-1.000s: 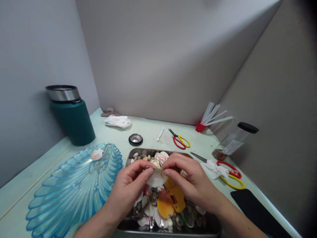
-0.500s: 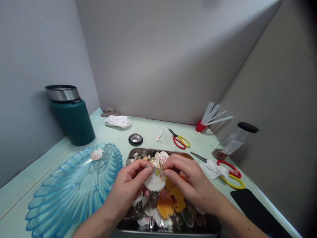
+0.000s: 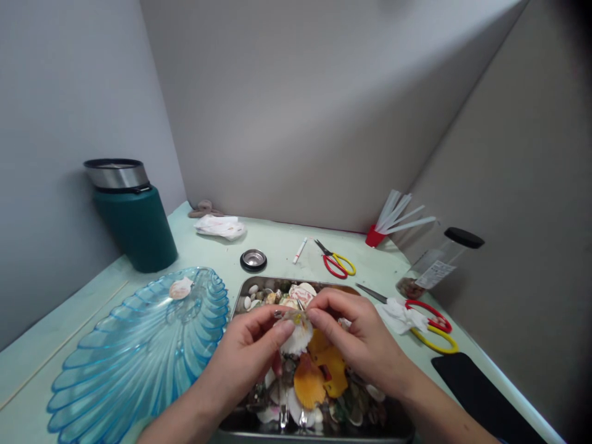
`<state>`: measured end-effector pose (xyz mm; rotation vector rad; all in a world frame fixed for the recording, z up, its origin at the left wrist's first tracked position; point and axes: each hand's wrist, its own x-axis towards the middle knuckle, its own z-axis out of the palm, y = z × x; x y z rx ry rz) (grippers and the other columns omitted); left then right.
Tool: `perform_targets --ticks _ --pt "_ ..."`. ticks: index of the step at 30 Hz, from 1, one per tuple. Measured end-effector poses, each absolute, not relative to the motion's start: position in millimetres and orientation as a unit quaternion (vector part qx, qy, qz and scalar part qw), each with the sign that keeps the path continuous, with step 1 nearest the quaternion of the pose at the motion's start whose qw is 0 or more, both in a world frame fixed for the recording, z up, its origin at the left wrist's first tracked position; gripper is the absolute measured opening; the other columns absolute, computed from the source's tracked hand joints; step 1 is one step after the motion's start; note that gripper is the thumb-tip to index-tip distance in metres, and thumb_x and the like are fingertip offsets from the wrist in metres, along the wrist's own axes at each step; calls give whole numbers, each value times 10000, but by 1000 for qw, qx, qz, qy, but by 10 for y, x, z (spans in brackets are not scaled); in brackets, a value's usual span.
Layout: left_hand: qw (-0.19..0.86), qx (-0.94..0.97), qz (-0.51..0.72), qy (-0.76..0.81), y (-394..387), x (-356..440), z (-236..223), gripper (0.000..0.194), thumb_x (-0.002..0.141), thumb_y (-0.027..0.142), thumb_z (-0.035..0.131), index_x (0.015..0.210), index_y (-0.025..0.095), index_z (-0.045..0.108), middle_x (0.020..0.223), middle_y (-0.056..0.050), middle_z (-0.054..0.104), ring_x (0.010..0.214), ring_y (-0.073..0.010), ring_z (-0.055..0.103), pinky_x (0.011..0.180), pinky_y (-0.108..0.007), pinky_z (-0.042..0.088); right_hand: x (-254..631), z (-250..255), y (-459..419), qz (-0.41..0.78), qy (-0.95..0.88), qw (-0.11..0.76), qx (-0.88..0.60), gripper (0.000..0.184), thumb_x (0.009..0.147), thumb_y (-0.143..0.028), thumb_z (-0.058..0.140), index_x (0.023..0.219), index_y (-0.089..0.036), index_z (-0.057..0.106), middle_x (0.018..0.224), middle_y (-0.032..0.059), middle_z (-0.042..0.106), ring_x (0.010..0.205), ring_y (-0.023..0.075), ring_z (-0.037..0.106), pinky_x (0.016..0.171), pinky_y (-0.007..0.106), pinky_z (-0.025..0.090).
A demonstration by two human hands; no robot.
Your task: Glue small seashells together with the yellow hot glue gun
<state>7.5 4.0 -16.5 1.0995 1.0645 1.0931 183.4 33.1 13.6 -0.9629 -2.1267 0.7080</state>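
Observation:
Above the metal tray (image 3: 241, 296), my left hand (image 3: 259, 336) is closed on a white scallop shell (image 3: 298, 339), thumb in front. Yellow, shiny material (image 3: 295, 318) shows near the shell's top edge, and a small silvery metal end (image 3: 278, 314) sticks out by the left fingertips. My right hand (image 3: 349, 324) pinches at the shell's upper right edge; whatever lies between its fingertips is hidden. A thin pointed metal tip (image 3: 300, 304) shows just behind the shell; I cannot tell whether it is held. Below lie an orange scallop shell (image 3: 309, 382) and a yellow plastic piece (image 3: 337, 376).
Left stand a blue shell-shaped dish (image 3: 129, 351) with a small shell (image 3: 180, 288) and a green bottle (image 3: 139, 228). Behind the tray are a round lid (image 3: 253, 259), a marker (image 3: 300, 251) and scissors (image 3: 340, 264). More scissors (image 3: 437, 327), tissue (image 3: 401, 316) and a jar (image 3: 435, 268) sit right.
The white shell and my left fingertips have shifted slightly right. The thin metal strip that spanned both hands' fingertips is now mostly covered, with its left end showing.

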Motion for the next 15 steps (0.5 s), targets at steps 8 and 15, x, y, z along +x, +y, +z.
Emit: perform_targets --ticks 8,15 --pt "573 468 473 478 48 55 -217 288 776 434 619 766 148 650 498 43 520 369 -46 416 314 -126 254 1814 120 331 249 -835 325 -367 210 910 -220 495 708 -177 535 682 -21 541 637 118 485 612 250 344" --pt "558 463 484 490 43 66 -223 281 749 422 646 722 143 664 550 36 526 408 -53 429 370 -145 380 1816 117 304 250 -845 311 -357 218 919 -222 472 712 -178 523 698 -9 538 656 128 477 616 261 337"
